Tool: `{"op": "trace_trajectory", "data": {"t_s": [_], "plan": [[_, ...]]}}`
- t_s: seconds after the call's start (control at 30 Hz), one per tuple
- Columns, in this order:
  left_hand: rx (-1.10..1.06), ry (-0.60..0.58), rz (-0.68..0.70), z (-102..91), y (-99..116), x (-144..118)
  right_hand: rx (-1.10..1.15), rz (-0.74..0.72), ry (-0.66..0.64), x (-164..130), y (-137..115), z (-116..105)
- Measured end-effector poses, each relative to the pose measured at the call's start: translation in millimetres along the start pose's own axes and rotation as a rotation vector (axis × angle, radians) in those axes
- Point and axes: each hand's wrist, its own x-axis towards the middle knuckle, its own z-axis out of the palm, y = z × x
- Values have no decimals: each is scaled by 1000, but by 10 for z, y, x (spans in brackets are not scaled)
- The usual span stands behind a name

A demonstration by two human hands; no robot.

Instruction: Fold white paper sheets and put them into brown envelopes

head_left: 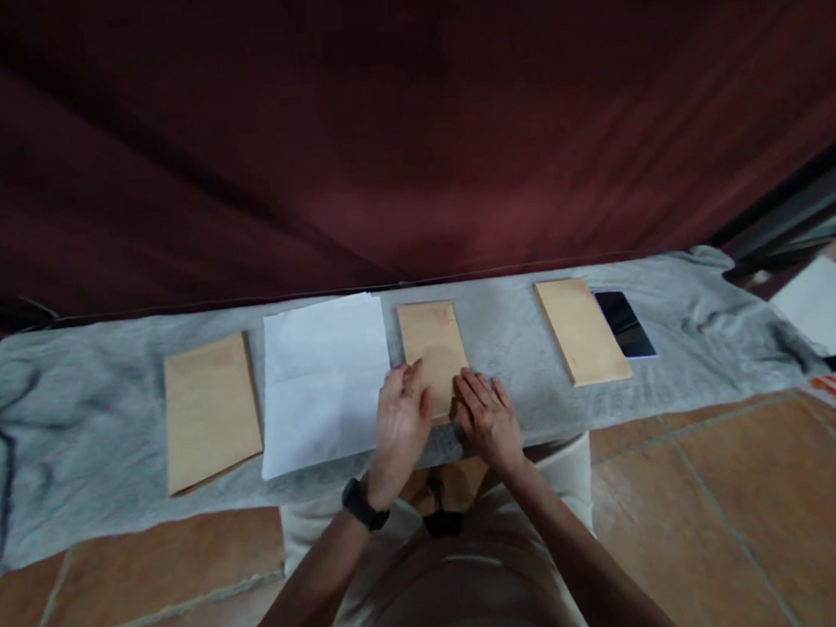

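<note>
Directly in front of me a brown paper envelope (431, 334) lies flat on the grey cloth. My left hand (403, 421) rests over its lower left edge, thumb and fingers apart, with a dark watch on the wrist. At the lower right edge, my right hand (488, 420) lies palm down with its fingers loosely spread and the tips touching the paper. Neither hand grasps anything that I can see. A stack of white paper sheets (325, 377) lies just left of my left hand.
Farther left is a stack of larger brown envelopes (210, 412). To the right, another brown envelope pile (583, 332) partly overlaps a dark-screened phone (626, 323). Grey cloth (507, 320) covers the narrow table, and a dark red curtain (403, 157) hangs behind it.
</note>
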Motion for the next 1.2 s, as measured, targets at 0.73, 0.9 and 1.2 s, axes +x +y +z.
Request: {"op": "trace_trajectory", "data": {"t_s": [0.73,0.9,1.2], "plan": [[268,-245,421,667,-283,1102,-130,-108,40,12,32,18],[304,-218,487,613,-212,787,-145,-135,64,5,64,38],[279,-285,527,439,-119,278,-89,-116,82,-19,88,44]]}}
